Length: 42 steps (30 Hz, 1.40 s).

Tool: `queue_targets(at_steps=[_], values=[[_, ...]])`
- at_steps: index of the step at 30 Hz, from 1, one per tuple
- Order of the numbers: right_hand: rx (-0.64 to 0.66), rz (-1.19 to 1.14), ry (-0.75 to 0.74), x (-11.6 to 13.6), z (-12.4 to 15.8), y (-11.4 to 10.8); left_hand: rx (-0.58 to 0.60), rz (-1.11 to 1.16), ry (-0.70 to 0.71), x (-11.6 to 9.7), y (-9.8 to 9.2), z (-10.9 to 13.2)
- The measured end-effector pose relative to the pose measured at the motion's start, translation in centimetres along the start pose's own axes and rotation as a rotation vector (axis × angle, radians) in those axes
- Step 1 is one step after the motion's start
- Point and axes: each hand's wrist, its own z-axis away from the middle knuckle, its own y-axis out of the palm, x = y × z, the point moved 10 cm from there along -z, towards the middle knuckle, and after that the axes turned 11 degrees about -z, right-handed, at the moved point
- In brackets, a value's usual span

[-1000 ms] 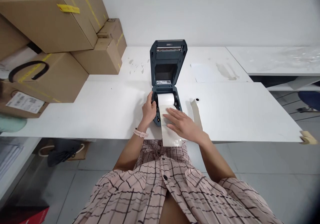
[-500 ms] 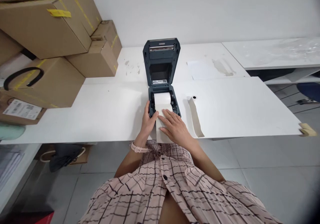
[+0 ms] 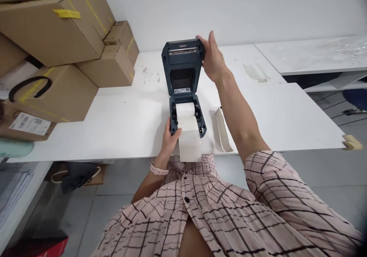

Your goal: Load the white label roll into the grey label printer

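A dark grey label printer [image 3: 203, 120] stands near the table's front edge with its lid [image 3: 183, 68] raised. Inside it sits a roll of white labels [image 3: 185, 108], and a strip of label paper [image 3: 189, 144] runs forward over the printer's front and past the table edge. My left hand [image 3: 169, 139] grips the printer's left front side, its thumb at the edge of the strip. Up at the lid's top right corner is my right hand [image 3: 212, 60], fingers at the lid's edge and partly behind it, thumb pointing up.
Right of the printer lies a curled paper strip [image 3: 223, 133], partly behind my right forearm. Cardboard boxes [image 3: 86, 50] are stacked on the left of the white table [image 3: 123, 131]. A corner guard [image 3: 352, 142] covers the table's right front corner. A white wall stands behind.
My right hand has left the label strip and gone up to the raised lid's top right corner. My left hand has stayed at the printer's left side.
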Motion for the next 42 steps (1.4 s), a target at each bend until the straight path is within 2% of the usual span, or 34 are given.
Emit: queue_targets(at_steps=[1, 3, 7, 10, 14, 17, 19, 21, 24, 29, 34, 35, 39, 40, 42], values=[[0.019, -0.01, 0.003, -0.2, -0.4, 0.4, 0.009, 0.011, -0.01, 0.1, 0.0, 0.4], [0.004, -0.053, -0.037, 0.3, 1.1, 0.8, 0.034, 0.057, -0.023, 0.3, 0.1, 1.2], [-0.091, -0.141, -0.159, 2.3, 9.7, 1.2, 0.067, 0.15, -0.023, 0.5, 0.3, 2.1], [-0.102, -0.072, -0.178, 2.4, 16.4, 2.8, 0.09, 0.211, 0.016, 0.6, 0.3, 2.3], [-0.117, -0.115, -0.111, -0.7, 22.3, 5.9, -0.017, 0.334, -0.022, 1.7, -1.0, 2.6], [-0.288, -0.354, 0.038, -4.9, 24.6, 6.7, -0.096, 0.306, -0.054, 1.5, -1.9, 2.5], [-0.385, -0.536, 0.166, -7.7, 25.5, 7.2, -0.109, 0.281, -0.059, 0.6, -1.8, 2.2], [-0.397, -0.671, 0.284, -9.5, 25.8, 8.0, -0.101, 0.303, -0.073, -0.2, -1.1, 1.7], [-0.364, -0.737, 0.355, -10.1, 25.8, 8.5, -0.09, 0.367, -0.068, -0.6, 0.1, 1.0], [-0.384, -0.643, 0.288, -9.4, 26.2, 8.1, -0.153, 0.317, 0.035, -0.8, 0.1, 0.5], [-0.389, -0.558, 0.204, -9.2, 26.2, 8.2, -0.142, 0.247, 0.061, -1.0, -0.2, 0.9], [-0.389, -0.542, 0.194, -9.2, 26.2, 8.2, -0.17, 0.208, 0.045, -0.7, -0.5, 1.4], [-0.378, -0.52, 0.194, -9.4, 26.0, 8.2, -0.425, 0.038, -0.039, 1.1, -2.9, 5.4], [-0.375, -0.519, 0.195, -9.4, 26.0, 8.2, -0.373, 0.024, -0.06, 1.5, -2.4, 5.9], [-0.378, -0.514, 0.188, -9.4, 26.0, 8.1, -0.152, 0.055, -0.124, 2.3, 0.0, 6.4]])
